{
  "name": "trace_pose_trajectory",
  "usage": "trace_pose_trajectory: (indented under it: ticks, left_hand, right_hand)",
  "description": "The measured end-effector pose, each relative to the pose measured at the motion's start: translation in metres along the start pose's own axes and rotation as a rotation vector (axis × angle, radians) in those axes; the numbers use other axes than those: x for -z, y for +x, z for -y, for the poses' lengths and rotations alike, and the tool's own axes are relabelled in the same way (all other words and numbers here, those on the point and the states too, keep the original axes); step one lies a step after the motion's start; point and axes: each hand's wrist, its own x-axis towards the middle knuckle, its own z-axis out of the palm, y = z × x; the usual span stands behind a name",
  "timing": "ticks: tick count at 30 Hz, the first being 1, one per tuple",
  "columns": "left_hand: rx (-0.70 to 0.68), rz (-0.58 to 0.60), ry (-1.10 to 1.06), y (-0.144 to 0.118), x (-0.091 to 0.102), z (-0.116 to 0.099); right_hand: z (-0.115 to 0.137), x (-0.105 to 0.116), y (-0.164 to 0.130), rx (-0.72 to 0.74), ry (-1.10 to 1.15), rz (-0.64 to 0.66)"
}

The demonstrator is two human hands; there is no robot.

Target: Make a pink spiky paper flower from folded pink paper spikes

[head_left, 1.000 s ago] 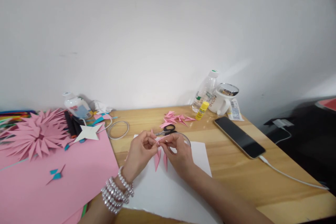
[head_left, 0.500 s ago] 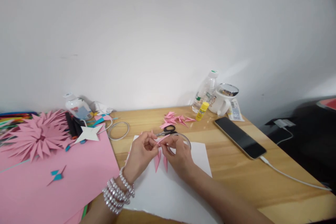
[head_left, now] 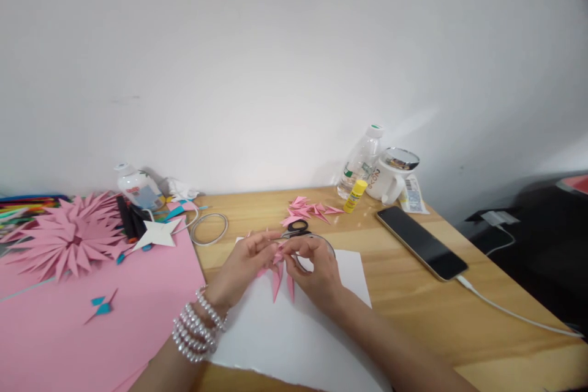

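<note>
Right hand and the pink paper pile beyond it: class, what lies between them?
The head view shows black scissor handles and part of a pale ring just beyond the right hand.

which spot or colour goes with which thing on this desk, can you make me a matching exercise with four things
Things:
1. held paper
2. glue stick
3. phone
4. bracelets

Descriptions:
A. joined to a white cable
B. beaded, around the left wrist
C. pink, between the left hand and right hand
D. yellow, in front of the clear bottle

Pairs: 1-C, 2-D, 3-A, 4-B
</note>
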Motion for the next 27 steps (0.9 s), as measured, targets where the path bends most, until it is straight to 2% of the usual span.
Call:
trace_pose_trajectory:
  ticks: [3,5,10,12,17,23,27]
  left_hand:
    - [0.019,0.122,-0.098,-0.0008,-0.0020,-0.0041]
    - [0.016,0.125,-0.121,-0.0010,-0.0035,-0.0056]
    - [-0.019,-0.021,-0.044,-0.0004,-0.0051,-0.0035]
    - [-0.050,-0.047,-0.020,-0.0006,-0.0052,-0.0029]
    - [-0.101,-0.018,-0.017,-0.0013,-0.0064,-0.0027]
    - [-0.197,-0.197,0.069,0.0000,-0.0080,0.0017]
    - [-0.250,-0.273,0.024,-0.0002,-0.0056,-0.0021]
  right_hand:
    - [0.0018,0.0010,0.0015,-0.039,-0.008,-0.024]
    - [0.0023,0.0019,0.0025,-0.055,-0.015,-0.025]
    - [0.0028,0.0027,0.0032,-0.018,-0.014,-0.038]
    - [0.0039,0.0020,0.0026,-0.082,0.039,-0.037]
    - [0.0063,-0.0007,0.0019,-0.348,0.270,-0.044]
    - [0.0052,-0.0014,0.0043,-0.489,0.345,-0.099]
    - [-0.0033,0.0053,0.0102,-0.561,0.252,-0.176]
